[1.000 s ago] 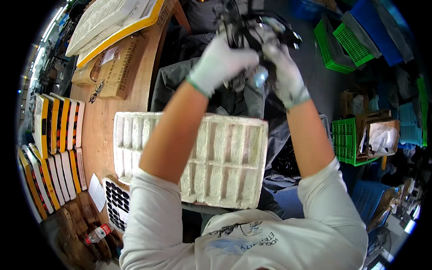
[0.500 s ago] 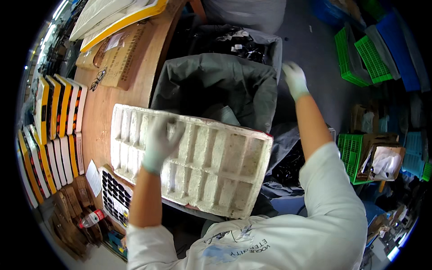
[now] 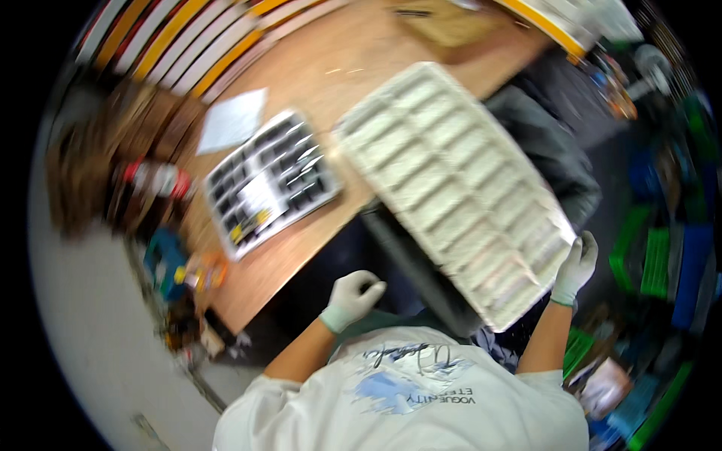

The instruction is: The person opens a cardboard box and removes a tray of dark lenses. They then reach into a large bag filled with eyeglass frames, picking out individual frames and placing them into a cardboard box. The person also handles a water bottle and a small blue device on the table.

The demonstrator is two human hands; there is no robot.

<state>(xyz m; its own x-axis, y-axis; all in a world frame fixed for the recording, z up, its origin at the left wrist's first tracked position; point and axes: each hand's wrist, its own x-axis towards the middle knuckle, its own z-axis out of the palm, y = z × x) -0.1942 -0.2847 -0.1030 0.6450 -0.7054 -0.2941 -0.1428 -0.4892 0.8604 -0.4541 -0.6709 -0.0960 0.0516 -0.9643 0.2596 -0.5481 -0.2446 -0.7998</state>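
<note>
1. Workshop-looking spot with a pale wall down the left; wooden table across the upper middle; whole view is a bit motion-smeared, so small stuff is mushy.
2. Main thing is the white foam tray, two rows of long slots, slanting from upper left to lower right; its upper left end is over the table, the rest reaches out past the table edge; dark grey cloth bunches up just beyond its far long side.
3. Right hand, white glove, is at the tray's right-hand corner, touching the edge; fingers are bent, but I can't tell whether they're clamped on the rim or just resting there.
4. Left hand, also gloved, sits in front of the shirt, well apart from the tray; fingers half curled, a gap between them and the thumb, nothing visible in the grip.
5. On the table, left of the foam tray, there's a white-rimmed tray full of dark pieces, with a white label sheet on top; a sheet of paper is just beside it.
6. Further left, a bottle with red bands lies by brown cardboard; white and yellow panels stand in a row up top; green crates are off to the right.
</note>
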